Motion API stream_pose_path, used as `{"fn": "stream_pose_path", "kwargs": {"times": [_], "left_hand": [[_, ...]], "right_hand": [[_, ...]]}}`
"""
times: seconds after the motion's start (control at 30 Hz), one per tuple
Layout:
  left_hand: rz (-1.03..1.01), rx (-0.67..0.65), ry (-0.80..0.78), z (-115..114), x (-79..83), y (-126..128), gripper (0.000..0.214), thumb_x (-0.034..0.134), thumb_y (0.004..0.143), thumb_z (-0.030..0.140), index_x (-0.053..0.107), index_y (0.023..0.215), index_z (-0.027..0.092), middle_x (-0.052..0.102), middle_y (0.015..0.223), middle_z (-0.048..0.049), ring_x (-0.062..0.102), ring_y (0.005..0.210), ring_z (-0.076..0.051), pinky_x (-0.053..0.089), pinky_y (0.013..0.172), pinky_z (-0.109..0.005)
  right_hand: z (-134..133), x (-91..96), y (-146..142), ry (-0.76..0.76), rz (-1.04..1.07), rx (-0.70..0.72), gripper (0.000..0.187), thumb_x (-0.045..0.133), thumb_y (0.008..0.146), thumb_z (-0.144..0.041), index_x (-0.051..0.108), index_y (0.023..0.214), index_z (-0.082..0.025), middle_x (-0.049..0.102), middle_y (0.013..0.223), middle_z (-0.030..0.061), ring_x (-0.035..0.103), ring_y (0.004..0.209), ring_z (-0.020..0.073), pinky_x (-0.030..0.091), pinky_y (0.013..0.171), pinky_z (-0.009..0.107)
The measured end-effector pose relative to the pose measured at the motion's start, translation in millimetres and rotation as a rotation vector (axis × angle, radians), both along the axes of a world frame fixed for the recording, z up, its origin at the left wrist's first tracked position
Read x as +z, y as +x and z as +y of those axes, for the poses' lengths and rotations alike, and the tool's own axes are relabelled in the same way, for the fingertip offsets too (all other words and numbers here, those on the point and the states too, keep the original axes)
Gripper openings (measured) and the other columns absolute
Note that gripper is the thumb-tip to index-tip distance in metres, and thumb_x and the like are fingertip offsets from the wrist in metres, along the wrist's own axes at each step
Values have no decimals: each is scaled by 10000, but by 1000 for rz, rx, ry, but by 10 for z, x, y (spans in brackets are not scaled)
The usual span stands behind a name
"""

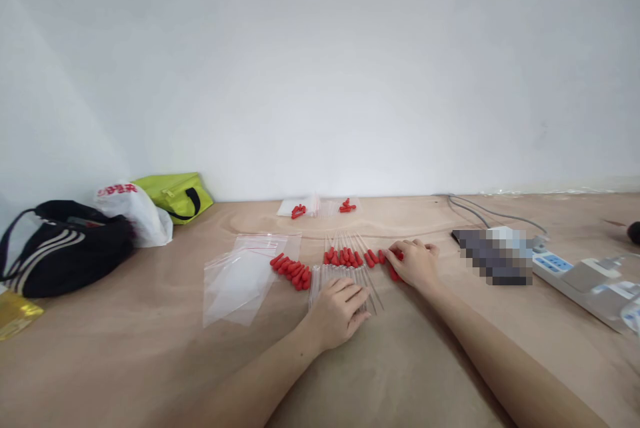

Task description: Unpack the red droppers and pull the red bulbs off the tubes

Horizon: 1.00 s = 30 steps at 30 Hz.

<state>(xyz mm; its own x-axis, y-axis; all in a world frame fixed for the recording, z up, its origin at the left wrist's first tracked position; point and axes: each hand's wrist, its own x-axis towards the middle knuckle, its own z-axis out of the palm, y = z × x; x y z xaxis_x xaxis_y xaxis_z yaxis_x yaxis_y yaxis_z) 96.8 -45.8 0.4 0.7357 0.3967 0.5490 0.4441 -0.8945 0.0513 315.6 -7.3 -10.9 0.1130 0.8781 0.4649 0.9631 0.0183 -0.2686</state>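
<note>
My left hand lies flat, fingers stretched, on a row of clear glass tubes on the wooden table. My right hand is curled over the right end of a line of red rubber caps, fingers closed on one or two of them. A second heap of red caps lies to the left of the tubes. Clear zip bags are stacked further left.
At the back by the wall lie small bags with red caps. A black striped bag, a white plastic bag and a green pouch stand at left. A power strip and cables lie at right.
</note>
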Motion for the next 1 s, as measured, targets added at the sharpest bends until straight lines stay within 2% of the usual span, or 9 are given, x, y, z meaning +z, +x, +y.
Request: {"fn": "stream_pose_path", "kwargs": {"times": [0.17, 0.33, 0.53, 0.83, 1.0], "left_hand": [[35, -15, -88, -10, 19, -115, 379, 502, 793, 407, 546, 1078, 162, 618, 1046, -86, 542, 1006, -229, 399, 876, -418], [60, -1, -117, 30, -4, -145, 326, 502, 809, 380, 559, 1076, 202, 607, 1093, -63, 507, 1083, -222, 325, 959, -468], [69, 9, -153, 83, -18, -118, 330, 526, 799, 392, 567, 1067, 202, 599, 1110, -61, 498, 1094, -222, 326, 960, -481], [31, 11, -150, 146, -35, -88, 349, 531, 787, 442, 584, 1041, 209, 615, 1075, -54, 510, 1075, -220, 330, 958, -475], [2, 20, -137, 136, -24, -98, 359, 536, 782, 448, 588, 1031, 195, 607, 1082, -63, 502, 1076, -233, 338, 955, -479]], "right_hand": [[-15, 1, -6, 26, -6, -14, 347, 382, 820, -413, 637, 693, -215, 651, 736, 51, 490, 771, 204, 168, 782, 407], [-39, 30, -93, 121, -15, 26, 337, 404, 816, -417, 650, 701, -218, 643, 776, 52, 476, 795, 197, 158, 810, 415], [-63, 74, -272, 143, -82, 80, 291, 437, 814, -387, 664, 702, -243, 624, 802, 40, 469, 833, 201, 141, 845, 454], [23, 23, -349, 134, -134, 41, 274, 463, 787, -303, 638, 597, -210, 618, 770, 61, 462, 797, 207, 175, 809, 466], [2, 14, -379, 154, -71, -21, 279, 425, 799, -247, 616, 606, -184, 622, 767, 68, 467, 798, 208, 182, 804, 440]]}}
